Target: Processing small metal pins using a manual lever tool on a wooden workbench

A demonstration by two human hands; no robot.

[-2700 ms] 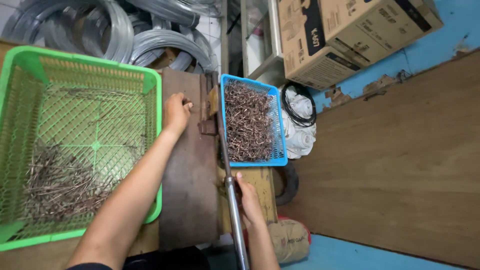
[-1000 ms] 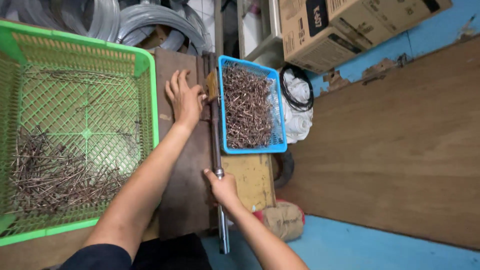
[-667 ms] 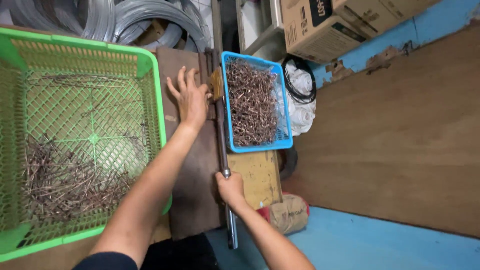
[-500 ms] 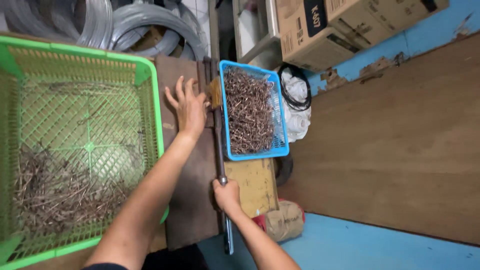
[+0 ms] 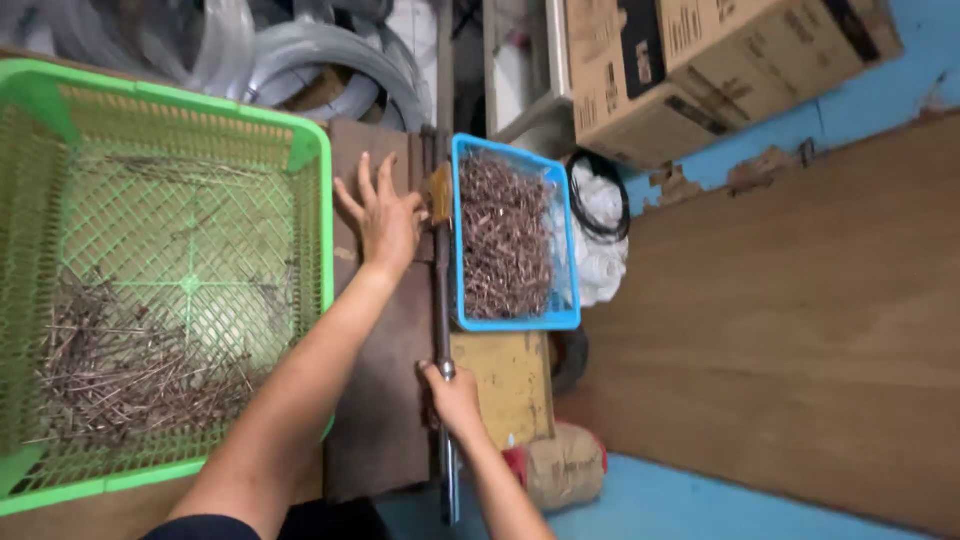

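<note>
My left hand (image 5: 385, 220) lies flat with fingers spread on a dark metal plate (image 5: 378, 400), close to the pivot of a long metal lever (image 5: 441, 300). My right hand (image 5: 452, 398) is closed around the lever's handle lower down. The lever lies level along the plate's right edge. Just right of it a blue tray (image 5: 570, 250) holds a heap of short brown wire pieces (image 5: 503, 236). To the left a big green mesh basket (image 5: 310, 200) holds longer thin wire pieces (image 5: 120, 365) in its near half.
Coils of grey wire (image 5: 320, 60) lie behind the basket. Cardboard boxes (image 5: 700, 60) stand at the back right. A yellow block (image 5: 510, 385) sits below the blue tray, a white bag with a black ring (image 5: 600, 215) beside it, and a brown wooden board (image 5: 790, 320) fills the right.
My right hand has slid up the lever towards its pivot and pressed it down flat. My left hand went from fingertips at the pivot to flat and spread on the plate.
</note>
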